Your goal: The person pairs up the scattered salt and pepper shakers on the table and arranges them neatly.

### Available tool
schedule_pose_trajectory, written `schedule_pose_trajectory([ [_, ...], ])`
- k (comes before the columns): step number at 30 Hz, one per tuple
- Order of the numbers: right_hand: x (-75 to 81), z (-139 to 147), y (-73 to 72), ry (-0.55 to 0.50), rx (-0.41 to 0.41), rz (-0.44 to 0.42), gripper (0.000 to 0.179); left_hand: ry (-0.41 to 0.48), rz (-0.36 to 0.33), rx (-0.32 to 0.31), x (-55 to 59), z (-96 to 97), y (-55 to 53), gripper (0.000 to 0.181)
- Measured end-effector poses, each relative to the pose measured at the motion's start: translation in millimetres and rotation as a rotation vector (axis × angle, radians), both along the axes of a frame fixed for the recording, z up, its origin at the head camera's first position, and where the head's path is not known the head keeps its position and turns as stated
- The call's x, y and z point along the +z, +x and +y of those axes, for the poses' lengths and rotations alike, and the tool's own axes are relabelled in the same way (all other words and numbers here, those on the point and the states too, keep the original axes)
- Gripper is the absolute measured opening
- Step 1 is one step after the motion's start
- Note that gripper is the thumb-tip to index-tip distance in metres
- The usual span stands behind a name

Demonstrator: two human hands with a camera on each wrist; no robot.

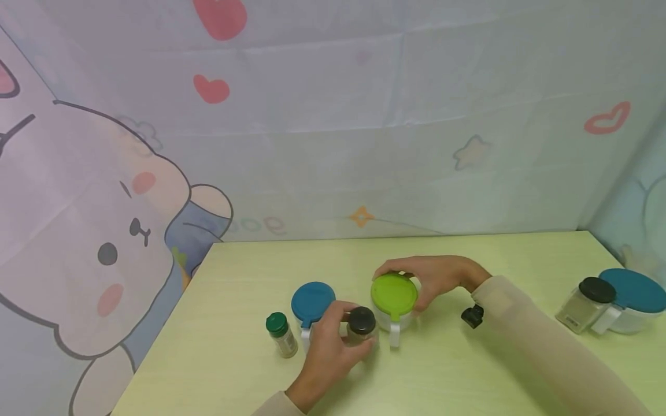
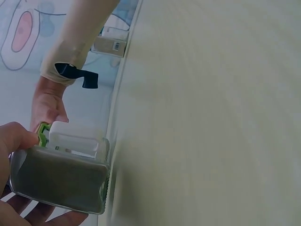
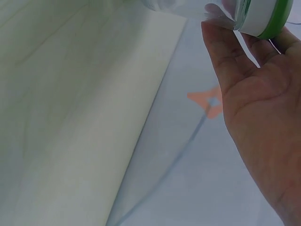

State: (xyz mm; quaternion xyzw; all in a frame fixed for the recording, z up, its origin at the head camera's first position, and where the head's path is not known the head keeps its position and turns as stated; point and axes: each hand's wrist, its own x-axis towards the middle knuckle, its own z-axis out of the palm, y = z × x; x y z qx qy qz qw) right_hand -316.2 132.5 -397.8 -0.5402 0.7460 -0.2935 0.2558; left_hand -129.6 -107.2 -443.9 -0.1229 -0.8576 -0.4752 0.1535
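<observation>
My left hand (image 1: 330, 353) grips a square clear spice jar with a black lid (image 1: 361, 320). In the left wrist view this jar (image 2: 59, 181) shows dark contents, thumb on one side and fingers on the other. Just right of it, my right hand (image 1: 439, 278) curls around a round seasoning jar with a lime-green lid (image 1: 393, 293) and a white handle. The right wrist view shows its clear body and the fingers (image 3: 230, 56) against its side. A seasoning jar with a blue lid (image 1: 313, 301) stands left of the left hand, which partly hides it.
A small shaker with a green cap (image 1: 281, 335) stands at the far left of the group. On the table's right side are another black-lidded spice jar (image 1: 580, 306) and a larger blue-lidded jar (image 1: 632, 297). A printed curtain (image 1: 338, 144) hangs behind the table (image 1: 218, 323).
</observation>
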Motion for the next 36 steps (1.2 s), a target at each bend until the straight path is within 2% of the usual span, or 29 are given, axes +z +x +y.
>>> schedule_pose_trajectory([
  [10,-3.9,-2.1,-3.4,0.0,0.009,-0.028,0.083,-0.032,0.046,0.012,-1.7,4.6,-0.5,0.052],
  [21,-4.1,-4.8,-3.6,0.006,-0.01,-0.032,0.08,-0.045,0.005,0.038,-1.4,7.8,-1.7,0.052],
  [36,-10.1,-3.4,-5.1,-0.015,-0.033,-0.131,0.086,-0.069,-0.05,0.062,1.0,8.7,-2.3,0.055],
])
